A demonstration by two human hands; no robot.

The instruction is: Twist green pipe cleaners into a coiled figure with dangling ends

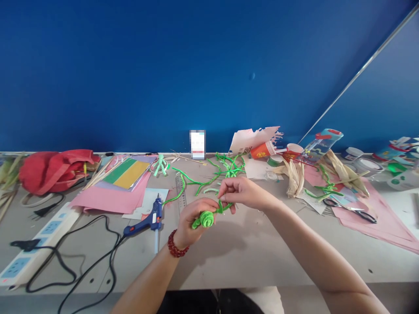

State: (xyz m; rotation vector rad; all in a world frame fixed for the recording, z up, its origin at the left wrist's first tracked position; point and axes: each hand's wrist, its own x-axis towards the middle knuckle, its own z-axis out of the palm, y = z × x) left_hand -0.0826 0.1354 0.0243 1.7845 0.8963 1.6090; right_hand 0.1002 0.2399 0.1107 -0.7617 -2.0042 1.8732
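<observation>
My left hand, with a red bead bracelet at the wrist, is closed around a bright green pipe-cleaner piece. Its coiled, rose-like end sticks out on the near side of the fist. My right hand pinches the green pipe-cleaner stem at the other end, close beside the left fingertips. Both hands hang over the middle of the table. Beyond them lies a heap of loose green pipe cleaners. A clear ruler lies behind my left hand.
Left are a blue glue gun, its black cord, a power strip, pink paper and a red bag. A phone leans on the blue wall. Right are paper cups, scissors and dry husk-like strips.
</observation>
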